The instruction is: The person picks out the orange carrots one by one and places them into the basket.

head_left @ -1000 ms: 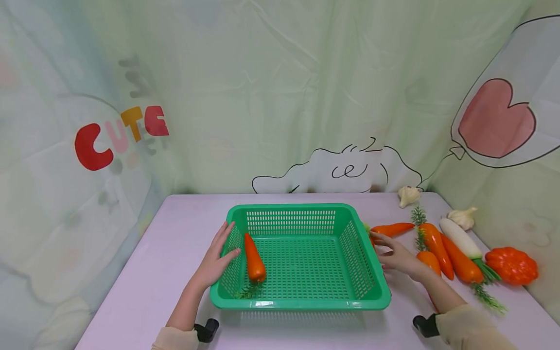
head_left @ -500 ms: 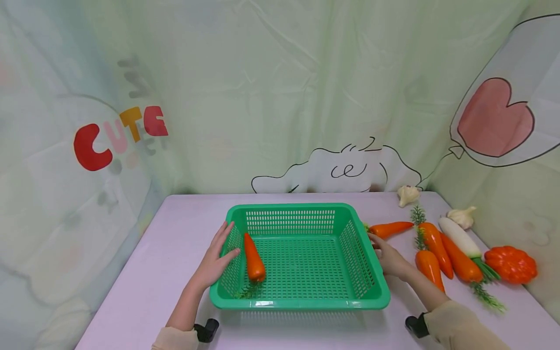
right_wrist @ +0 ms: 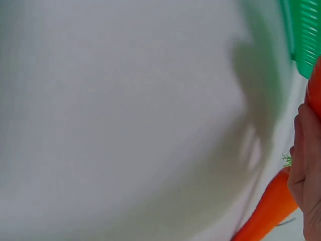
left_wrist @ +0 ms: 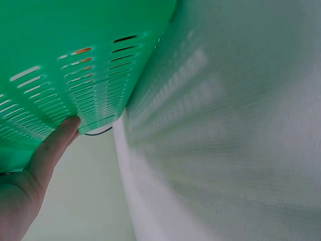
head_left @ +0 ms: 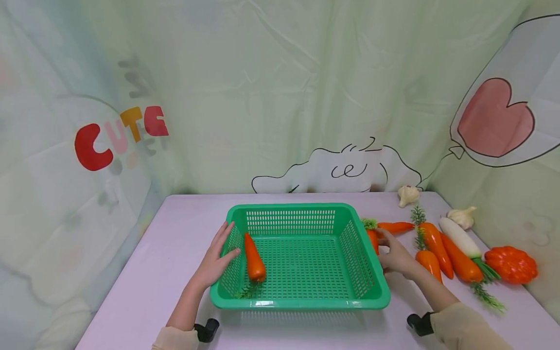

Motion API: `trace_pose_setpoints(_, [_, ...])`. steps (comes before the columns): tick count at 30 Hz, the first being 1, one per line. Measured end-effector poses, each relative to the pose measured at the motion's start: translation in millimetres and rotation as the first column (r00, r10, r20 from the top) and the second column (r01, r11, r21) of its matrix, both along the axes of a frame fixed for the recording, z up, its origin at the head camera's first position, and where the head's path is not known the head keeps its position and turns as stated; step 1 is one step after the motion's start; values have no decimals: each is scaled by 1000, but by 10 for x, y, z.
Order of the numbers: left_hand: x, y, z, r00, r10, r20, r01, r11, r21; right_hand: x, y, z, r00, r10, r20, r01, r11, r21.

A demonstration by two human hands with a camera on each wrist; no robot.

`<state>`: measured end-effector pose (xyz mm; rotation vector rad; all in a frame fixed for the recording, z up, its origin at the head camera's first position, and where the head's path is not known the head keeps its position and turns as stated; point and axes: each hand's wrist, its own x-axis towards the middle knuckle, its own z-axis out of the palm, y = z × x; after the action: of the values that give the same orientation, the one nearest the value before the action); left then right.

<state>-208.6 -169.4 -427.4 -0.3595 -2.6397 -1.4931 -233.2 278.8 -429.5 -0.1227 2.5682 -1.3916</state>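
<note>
Green basket [head_left: 302, 305] mid-worktop [head_left: 131, 291], one orange carrot [head_left: 254, 262] lying inside at left. Left hand [head_left: 213, 262] spread against the basket's left side, thumb over the rim. Right hand [head_left: 395, 256] pinches a leafy-topped carrot [head_left: 373, 238] just outside the right wall. To the right: red ribbed vegetable [head_left: 511, 266], loose carrots [head_left: 461, 257], white radish [head_left: 458, 237], then garlic bulb [head_left: 462, 218]. Second garlic [head_left: 409, 196] at the far edge; printed curtain [head_left: 280, 97] behind.
</note>
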Motion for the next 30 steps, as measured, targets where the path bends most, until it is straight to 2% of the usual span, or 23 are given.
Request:
trace_pose_setpoints(5, [3,3,2,1000,2,-4,-2,1000,0,54,57,174,1000,10,-15,-10,1000,-2])
trace_pose_setpoints(10, [-5,4,-3,1000,7,-6,-7,1000,0,108,109,330,1000,-18,-2,18,1000,-1])
trace_pose_setpoints(19, [-1,0,7,1000,3,-4,-3,1000,-3,175,159,508,998,-38,-43,38,999,-18])
trace_pose_setpoints(21, [23,10,36,1000,0,-7,0,1000,-5,191,150,545,998,-42,-38,41,999,-32])
trace_pose_setpoints(25, [123,63,196,1000,-10,3,10,1000,25,214,117,606,998,-51,-29,49,998,-44])
trace_pose_setpoints(27, [149,79,242,1000,-15,10,14,999,39,226,96,639,998,-54,-30,53,997,-50])
trace_pose_setpoints(30, [99,49,152,1000,-16,2,16,1000,21,247,58,692,998,-56,-30,54,997,-60])
